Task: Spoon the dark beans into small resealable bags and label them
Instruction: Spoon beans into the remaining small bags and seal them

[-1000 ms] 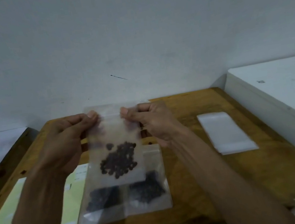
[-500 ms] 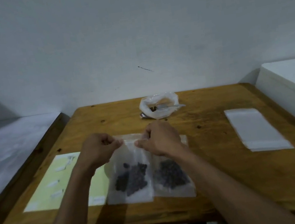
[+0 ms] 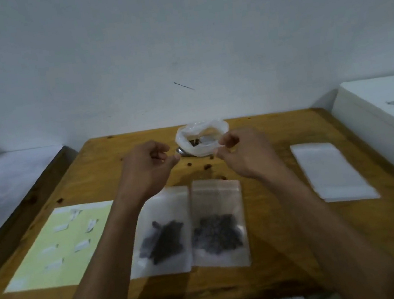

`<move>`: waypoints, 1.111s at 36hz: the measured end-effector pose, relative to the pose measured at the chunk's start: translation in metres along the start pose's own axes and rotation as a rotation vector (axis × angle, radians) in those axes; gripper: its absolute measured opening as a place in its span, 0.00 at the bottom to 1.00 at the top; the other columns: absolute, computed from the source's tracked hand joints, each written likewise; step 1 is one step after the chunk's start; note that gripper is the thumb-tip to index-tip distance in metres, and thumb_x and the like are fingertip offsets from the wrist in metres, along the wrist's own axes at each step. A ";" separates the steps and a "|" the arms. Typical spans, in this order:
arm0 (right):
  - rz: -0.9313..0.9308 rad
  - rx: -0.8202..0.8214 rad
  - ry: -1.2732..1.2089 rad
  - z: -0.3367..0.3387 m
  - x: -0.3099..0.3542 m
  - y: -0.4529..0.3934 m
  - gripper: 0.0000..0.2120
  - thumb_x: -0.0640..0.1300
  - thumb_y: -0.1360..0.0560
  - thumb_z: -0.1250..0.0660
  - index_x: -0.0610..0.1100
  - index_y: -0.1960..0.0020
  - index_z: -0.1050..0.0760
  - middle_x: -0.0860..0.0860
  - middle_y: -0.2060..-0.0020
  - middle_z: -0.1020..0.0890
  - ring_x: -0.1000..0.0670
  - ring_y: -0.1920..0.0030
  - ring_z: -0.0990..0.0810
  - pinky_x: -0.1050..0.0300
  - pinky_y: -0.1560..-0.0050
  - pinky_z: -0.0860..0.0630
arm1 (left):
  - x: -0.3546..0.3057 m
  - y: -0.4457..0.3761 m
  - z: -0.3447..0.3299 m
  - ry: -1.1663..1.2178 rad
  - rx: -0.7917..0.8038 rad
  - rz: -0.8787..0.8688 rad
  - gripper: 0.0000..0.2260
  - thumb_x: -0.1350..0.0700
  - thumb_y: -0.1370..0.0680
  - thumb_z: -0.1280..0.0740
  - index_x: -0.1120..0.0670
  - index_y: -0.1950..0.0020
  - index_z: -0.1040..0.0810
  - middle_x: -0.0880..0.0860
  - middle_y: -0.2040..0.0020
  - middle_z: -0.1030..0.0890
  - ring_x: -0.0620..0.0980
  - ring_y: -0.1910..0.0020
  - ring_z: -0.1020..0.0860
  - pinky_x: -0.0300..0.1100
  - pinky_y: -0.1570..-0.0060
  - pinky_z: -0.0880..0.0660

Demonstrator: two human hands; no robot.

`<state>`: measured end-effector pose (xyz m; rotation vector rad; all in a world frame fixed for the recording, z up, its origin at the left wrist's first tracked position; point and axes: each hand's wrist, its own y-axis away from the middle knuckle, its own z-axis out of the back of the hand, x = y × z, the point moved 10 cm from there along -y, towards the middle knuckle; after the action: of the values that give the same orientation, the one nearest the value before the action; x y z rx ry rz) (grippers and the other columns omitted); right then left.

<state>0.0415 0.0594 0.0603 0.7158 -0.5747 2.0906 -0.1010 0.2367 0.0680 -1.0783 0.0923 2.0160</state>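
Now both hands (image 3: 193, 161) hover loosely curled, empty, above two filled bags (image 3: 189, 229).

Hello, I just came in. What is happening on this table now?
A person is packing dark beans into small bags. Two filled bags, the left bag and the right bag, lie flat side by side at the near edge. Both hands, left hand and right hand, hover empty above them, fingers loosely curled. Behind sits the open bean sack, with loose beans nearby. A label sheet lies left, empty bags right.
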 end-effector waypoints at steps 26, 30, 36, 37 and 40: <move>-0.629 -0.228 0.029 0.118 -0.253 0.027 0.38 0.59 0.39 0.18 0.46 0.35 0.26 0.44 0.36 0.23 0.41 0.36 0.25 0.50 0.44 0.26 | -0.147 0.003 -0.299 -0.353 0.630 -0.148 0.29 0.41 0.31 0.24 0.52 0.35 0.25 0.53 0.39 0.20 0.53 0.43 0.22 0.49 0.46 0.22; -0.644 -0.270 -0.053 0.125 -0.255 0.028 0.42 0.50 0.39 0.16 0.43 0.30 0.30 0.44 0.32 0.27 0.42 0.31 0.29 0.50 0.38 0.30 | -0.146 0.002 -0.303 -0.345 0.705 -0.103 0.28 0.43 0.30 0.23 0.53 0.35 0.23 0.53 0.39 0.20 0.52 0.44 0.21 0.48 0.45 0.22; -0.581 -0.386 -0.206 0.137 -0.244 0.028 0.19 0.45 0.36 0.18 0.48 0.50 0.22 0.48 0.49 0.17 0.49 0.51 0.20 0.56 0.55 0.25 | -0.144 0.002 -0.301 -0.237 0.694 -0.039 0.28 0.47 0.30 0.22 0.52 0.34 0.25 0.51 0.39 0.21 0.46 0.50 0.26 0.42 0.52 0.28; -0.554 -0.402 -0.215 0.141 -0.241 0.028 0.14 0.46 0.33 0.19 0.47 0.53 0.22 0.49 0.53 0.16 0.50 0.55 0.19 0.57 0.58 0.25 | -0.144 0.003 -0.300 -0.222 0.694 -0.034 0.27 0.47 0.30 0.22 0.51 0.34 0.25 0.51 0.39 0.22 0.46 0.50 0.26 0.42 0.52 0.28; -0.460 -0.425 -0.275 0.156 -0.227 0.027 0.08 0.48 0.26 0.25 0.44 0.55 0.20 0.51 0.64 0.19 0.56 0.65 0.22 0.62 0.69 0.27 | -0.144 0.001 -0.293 -0.136 0.669 -0.019 0.27 0.41 0.29 0.24 0.51 0.35 0.25 0.51 0.41 0.21 0.49 0.46 0.23 0.43 0.52 0.26</move>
<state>0.1753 -0.1802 0.0197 0.7990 -0.8799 1.3959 0.1325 0.0238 -0.0130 -0.5113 0.6323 1.8261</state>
